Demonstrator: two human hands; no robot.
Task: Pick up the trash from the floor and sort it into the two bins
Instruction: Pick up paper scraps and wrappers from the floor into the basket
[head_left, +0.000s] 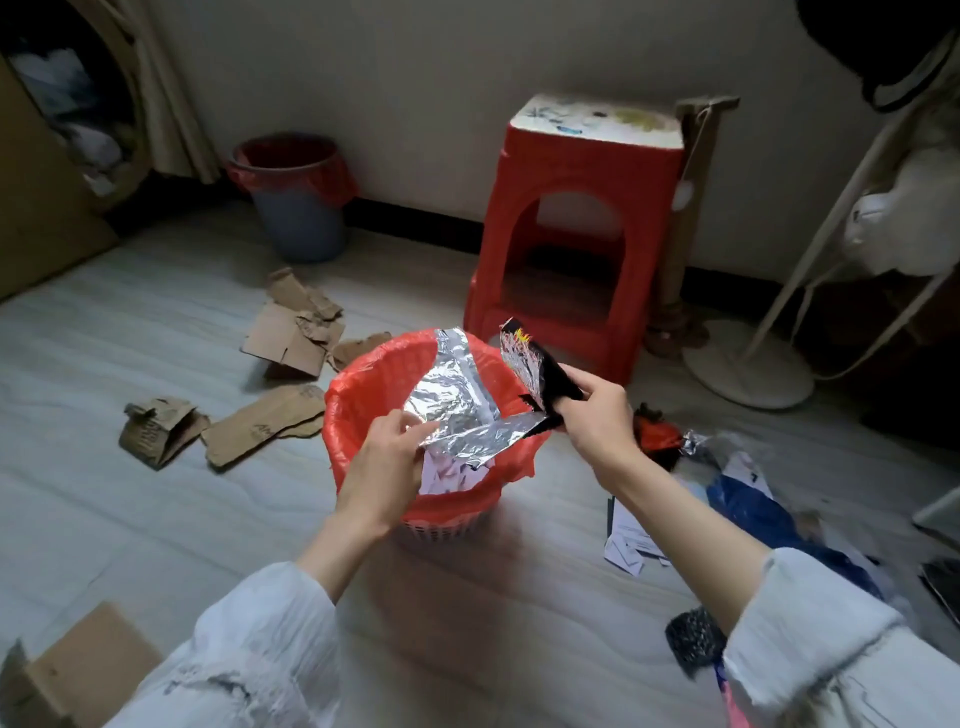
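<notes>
Silver foil is what I have in both hands, right over the near bin (363, 395) with its red liner: my left hand (387, 457) pinches one edge of the foil wrapper (457, 415), and my right hand (592, 410) has its grip curled round the other end, where the black printed side with flame artwork sticks up toward 1 o'clock. The wrapper hangs over the bin's mouth, above white paper scraps (447, 475) already lying inside. I judge this to be the drop step for this piece — it only needs both grips to let go so it falls in, and perhaps a push to get the long sheet below the rim. The second bin (298, 208), grey-blue with a red bag, stands well apart at 11 o'clock by the wall. Torn cardboard pieces (280, 338) lie on the floor at 10 o'clock, and a heap of wrappers and papers (727, 483) sits at 3 o'clock — my guess is those come next, the cardboard probably going to the far bin. A red stool (582, 228) stands at 12 o'clock.
</notes>
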